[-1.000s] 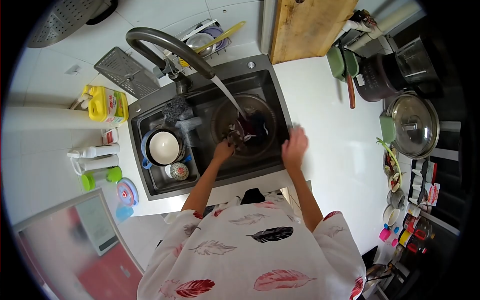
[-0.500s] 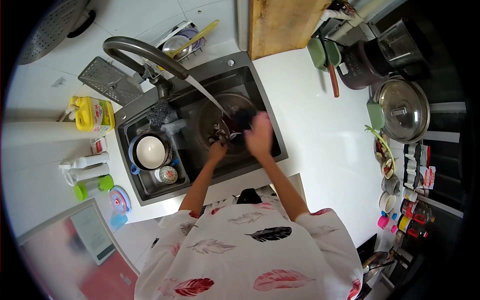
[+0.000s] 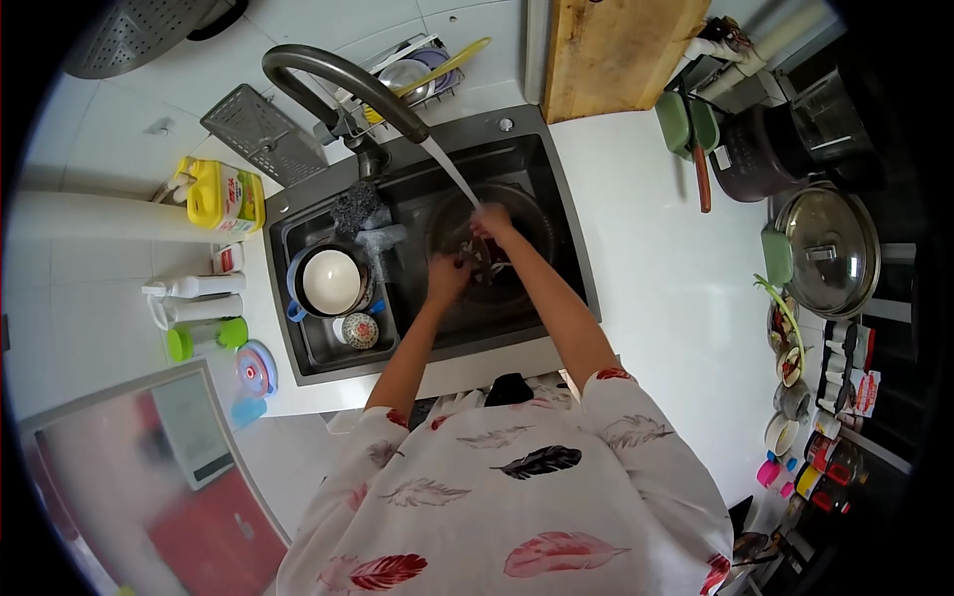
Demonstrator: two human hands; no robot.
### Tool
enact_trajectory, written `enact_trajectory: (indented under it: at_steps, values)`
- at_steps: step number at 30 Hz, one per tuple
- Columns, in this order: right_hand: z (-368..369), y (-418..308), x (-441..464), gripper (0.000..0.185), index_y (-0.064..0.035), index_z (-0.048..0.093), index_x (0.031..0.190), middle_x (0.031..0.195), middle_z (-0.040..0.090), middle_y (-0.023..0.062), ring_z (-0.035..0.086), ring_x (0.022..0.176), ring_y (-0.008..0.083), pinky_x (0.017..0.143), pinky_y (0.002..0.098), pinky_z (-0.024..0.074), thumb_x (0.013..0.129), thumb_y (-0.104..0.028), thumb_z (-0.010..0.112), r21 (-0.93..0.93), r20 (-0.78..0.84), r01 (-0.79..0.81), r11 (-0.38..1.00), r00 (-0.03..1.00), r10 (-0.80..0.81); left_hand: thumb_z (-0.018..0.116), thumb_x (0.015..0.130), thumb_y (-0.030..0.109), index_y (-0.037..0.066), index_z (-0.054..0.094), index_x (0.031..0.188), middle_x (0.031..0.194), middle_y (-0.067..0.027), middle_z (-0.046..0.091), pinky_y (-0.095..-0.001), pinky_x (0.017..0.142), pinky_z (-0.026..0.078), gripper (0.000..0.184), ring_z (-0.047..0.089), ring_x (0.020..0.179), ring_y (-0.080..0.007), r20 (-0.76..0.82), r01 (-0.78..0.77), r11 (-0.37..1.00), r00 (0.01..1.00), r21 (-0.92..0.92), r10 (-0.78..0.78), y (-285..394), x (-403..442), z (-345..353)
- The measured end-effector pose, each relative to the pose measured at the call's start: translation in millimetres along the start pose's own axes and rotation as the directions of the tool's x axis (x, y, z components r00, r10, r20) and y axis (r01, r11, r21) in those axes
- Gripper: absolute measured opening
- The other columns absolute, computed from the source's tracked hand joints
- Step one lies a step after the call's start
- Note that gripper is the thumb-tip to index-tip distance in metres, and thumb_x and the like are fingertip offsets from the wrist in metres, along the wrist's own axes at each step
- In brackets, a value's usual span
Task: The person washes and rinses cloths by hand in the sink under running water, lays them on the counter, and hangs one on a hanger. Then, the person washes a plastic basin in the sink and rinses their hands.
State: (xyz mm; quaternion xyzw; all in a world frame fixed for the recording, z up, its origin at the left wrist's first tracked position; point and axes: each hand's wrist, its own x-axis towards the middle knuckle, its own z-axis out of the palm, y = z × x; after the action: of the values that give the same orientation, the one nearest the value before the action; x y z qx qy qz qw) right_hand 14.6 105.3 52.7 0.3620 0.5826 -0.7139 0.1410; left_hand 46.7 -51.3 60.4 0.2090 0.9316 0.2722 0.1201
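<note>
My right hand is in the stream of water from the faucet, its fingers curled in and slightly blurred. Whatever they hold is hidden. My left hand is just below and left of it, with bent fingers against small dark and pale pieces that I cannot identify. Both hands are over a round, see-through brownish bowl in the larger sink compartment.
The smaller compartment at left holds a pot with a white bowl and a patterned round item. A yellow jug stands beside the sink. Along the right counter are a lidded pan, bottles and small dishes.
My right hand has come in from the bowl's right side to under the water stream. My left hand has shifted slightly within the bowl area. The whole view has shifted a little.
</note>
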Motion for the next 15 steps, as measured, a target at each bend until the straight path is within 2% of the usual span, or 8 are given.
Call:
enact_trajectory:
  at_steps: [2,3,4,5,6,8,13,15]
  values:
    - [-4.3,-0.4,4.3,0.018,0.0025,0.059,0.075,0.069,0.06,0.0129,0.058,0.061,0.021,0.056,0.0316,0.0459,0.074,-0.008,0.044,-0.231,-0.034,0.232,0.945,0.969,-0.246,0.053,0.073,0.028,0.002,0.058,0.079,0.079,-0.0202,0.055,-0.0395,0.069,0.041,0.027,0.053,0.081,-0.0339,-0.059,-0.004,0.999,0.998,-0.049,0.001,8.2,16.1,-2.7]
    - [-8.7,-1.1,2.1,0.018,0.0025,0.059,0.075,0.069,0.06,0.0129,0.058,0.061,0.021,0.056,0.0316,0.0459,0.074,-0.008,0.044,-0.231,-0.036,0.231,0.945,0.969,-0.246,0.052,0.074,0.027,0.002,0.058,0.084,0.089,-0.0208,0.055,-0.0389,0.072,0.04,0.028,0.052,0.086,-0.0336,-0.115,-0.013,0.995,0.993,-0.096,0.002,15.5,24.3,-5.9]
    - [-14.9,-1.8,-0.5,0.019,0.0007,0.056,0.087,0.078,0.059,0.0109,0.056,0.071,0.0189,0.061,0.0286,0.0443,0.074,-0.007,0.046,-0.269,0.095,0.275,0.923,0.961,-0.259,0.052,0.074,0.027,0.002,0.058,0.084,0.089,-0.0208,0.055,-0.0389,0.072,0.04,0.028,0.052,0.086,-0.0336,-0.114,-0.017,0.995,0.993,-0.098,0.006,23.5,33.5,-8.9]
    - [-21.2,-3.1,-4.9,0.027,-0.0012,0.054,0.099,0.087,0.058,0.0089,0.054,0.081,0.0169,0.066,0.0255,0.0427,0.073,-0.006,0.047,-0.301,0.222,0.322,0.898,0.939,-0.262,0.051,0.076,0.025,0.002,0.057,0.087,0.089,-0.0197,0.055,-0.0393,0.072,0.04,0.026,0.051,0.085,-0.0348,-0.085,-0.064,0.971,0.995,-0.229,0.046,32.5,42.7,-12.0]
    - [-26.8,-6.5,-15.2,0.027,-0.0012,0.054,0.099,0.087,0.058,0.0089,0.054,0.081,0.0169,0.066,0.0255,0.0427,0.073,-0.006,0.047,-0.301,0.215,0.321,0.898,0.94,-0.264,0.049,0.078,0.022,0.003,0.055,0.091,0.088,-0.0186,0.055,-0.0396,0.071,0.04,0.024,0.051,0.084,-0.036,-0.061,-0.106,0.928,0.994,-0.357,0.09,41.4,51.3,-15.3]
    - [-36.8,-7.1,-37.2,0.048,-0.0027,0.044,0.116,0.108,0.051,0.0125,0.046,0.102,0.0215,0.085,0.0273,0.0362,0.068,-0.001,0.051,-0.126,0.302,0.457,0.88,0.863,-0.405,0.047,0.079,0.02,0.003,0.054,0.093,0.088,-0.0183,0.055,-0.0398,0.07,0.04,0.023,0.051,0.084,-0.0363,-0.064,-0.166,0.914,0.986,-0.369,0.154,57.4,63.5,-23.0]
    - [-54.0,6.2,-44.0,0.071,-0.003,0.026,0.126,0.126,0.033,0.0158,0.031,0.118,0.0244,0.095,0.0297,0.0271,0.064,-0.004,0.061,-0.189,0.199,0.401,0.896,0.909,-0.365,0.047,0.081,0.018,0.001,0.052,0.092,0.081,-0.017,0.053,-0.0378,0.066,0.04,0.021,0.05,0.077,-0.035,-0.08,-0.448,0.879,0.894,-0.164,0.44,94.3,90.9,-40.8]
    - [-54.2,11.4,-41.9,0.078,-0.0028,0.02,0.128,0.129,0.029,0.0167,0.028,0.119,0.0251,0.096,0.0298,0.0266,0.063,-0.006,0.064,-0.239,0.162,0.403,0.883,0.913,-0.373,0.047,0.081,0.017,0.001,0.052,0.093,0.081,-0.0165,0.053,-0.0374,0.067,0.04,0.02,0.05,0.078,-0.0349,-0.069,-0.45,0.876,0.893,-0.172,0.445,107.3,98.1,-45.1]
